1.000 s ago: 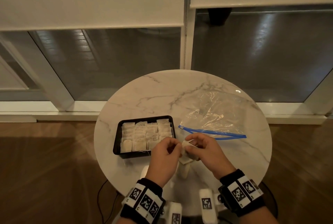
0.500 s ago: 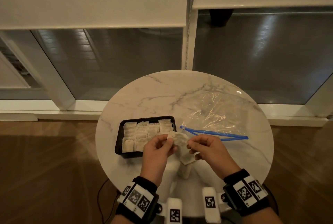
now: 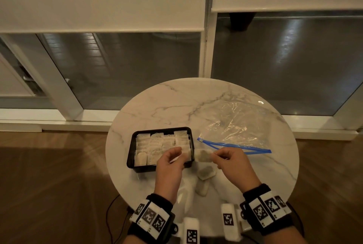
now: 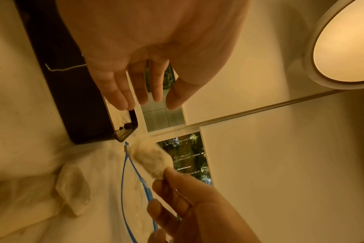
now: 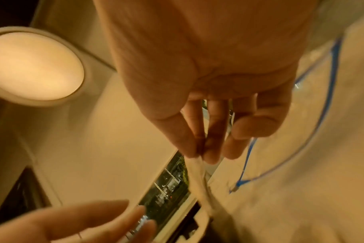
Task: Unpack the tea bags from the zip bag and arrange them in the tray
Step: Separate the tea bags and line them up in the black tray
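Closest to the person, two loose tea bags [image 3: 204,180] lie on the round marble desk [image 3: 157,106], just this side of the black tray [image 3: 131,151] and off its right corner; the nearer one has its long axis running away from the person.

Above them the right hand [image 3: 229,162] pinches a third tea bag [image 3: 203,155] by its right end between thumb and fingers [image 5: 194,144]. This bag is in the air, its long axis lying across the desk, its free end pointing at the right rim of the tray.

The left hand [image 3: 170,162] hovers over the near right part of the tray, fingers [image 4: 123,92] loosely extended and holding nothing, apart from the held bag.

The tray is packed with rows of pale tea bags [image 3: 155,145].

Right of the tray and a little farther lies the clear zip bag [image 3: 235,126], flat on the desk, its blue zip strip [image 3: 235,146] facing the person, running left to right, the mouth gaping.
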